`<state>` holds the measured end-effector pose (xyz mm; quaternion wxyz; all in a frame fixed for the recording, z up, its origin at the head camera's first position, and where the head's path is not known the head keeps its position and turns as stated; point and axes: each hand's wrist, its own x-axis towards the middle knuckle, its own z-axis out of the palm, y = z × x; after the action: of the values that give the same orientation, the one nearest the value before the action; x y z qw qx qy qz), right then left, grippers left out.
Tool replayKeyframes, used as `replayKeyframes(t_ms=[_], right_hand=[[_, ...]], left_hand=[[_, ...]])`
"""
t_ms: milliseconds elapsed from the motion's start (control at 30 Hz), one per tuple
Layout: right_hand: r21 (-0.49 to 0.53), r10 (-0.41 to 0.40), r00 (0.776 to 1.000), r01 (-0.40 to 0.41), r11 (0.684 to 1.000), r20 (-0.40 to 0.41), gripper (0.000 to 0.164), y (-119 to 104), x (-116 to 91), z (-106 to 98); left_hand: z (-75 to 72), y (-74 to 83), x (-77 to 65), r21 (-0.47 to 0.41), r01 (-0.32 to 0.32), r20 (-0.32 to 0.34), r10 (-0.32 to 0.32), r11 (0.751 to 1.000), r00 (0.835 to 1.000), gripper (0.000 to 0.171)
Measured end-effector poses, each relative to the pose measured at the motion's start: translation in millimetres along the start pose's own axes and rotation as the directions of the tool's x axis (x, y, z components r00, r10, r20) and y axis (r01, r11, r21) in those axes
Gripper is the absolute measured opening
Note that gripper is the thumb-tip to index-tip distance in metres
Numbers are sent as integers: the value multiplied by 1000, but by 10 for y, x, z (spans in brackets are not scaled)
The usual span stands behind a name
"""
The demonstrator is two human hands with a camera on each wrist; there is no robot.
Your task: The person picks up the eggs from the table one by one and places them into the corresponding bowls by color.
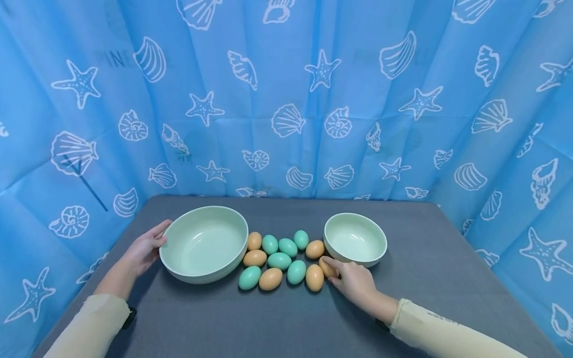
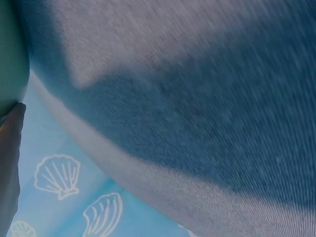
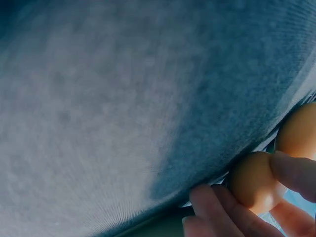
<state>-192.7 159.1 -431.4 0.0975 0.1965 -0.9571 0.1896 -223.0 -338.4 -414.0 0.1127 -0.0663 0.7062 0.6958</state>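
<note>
At the left of the head view, a large pale green bowl (image 1: 203, 243) stands upright on the table. My left hand (image 1: 145, 251) holds its left side, thumb near the rim; the left wrist view catches only a sliver of the bowl (image 2: 11, 59) and part of the hand (image 2: 10, 158). My right hand (image 1: 356, 284) pinches a brown egg (image 1: 328, 269) beside the smaller pale green bowl (image 1: 355, 236). In the right wrist view, thumb and fingers lie around that egg (image 3: 253, 182), close to another brown egg (image 3: 298, 133). Both bowls hold nothing.
Between the bowls lie several loose brown eggs (image 1: 270, 279) and several green eggs (image 1: 279, 261), close together. A dark grey cloth (image 1: 215, 323) covers the table. Behind and at the sides hangs a blue curtain (image 1: 264, 94) with white shells and starfish.
</note>
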Motion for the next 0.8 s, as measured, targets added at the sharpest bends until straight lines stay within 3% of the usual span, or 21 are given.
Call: replayKeyframes(t_ms=[200,533,800], right_hand=[[27,22,1000,-23,999,22,47,-15,-17,-36],[143,75,995,-84,986,71,47,-59,-3,-195],[222,51,996,-65,973,67,47,-52,48,-346]], left_hand=[[22,7,-3,-1,5,-23,-6,1000,1000,59],[28,34,-15,-27,27,-9,-27,999,1000,58],[29,34,-15,-17,17,-8,-17,1000,1000,58]])
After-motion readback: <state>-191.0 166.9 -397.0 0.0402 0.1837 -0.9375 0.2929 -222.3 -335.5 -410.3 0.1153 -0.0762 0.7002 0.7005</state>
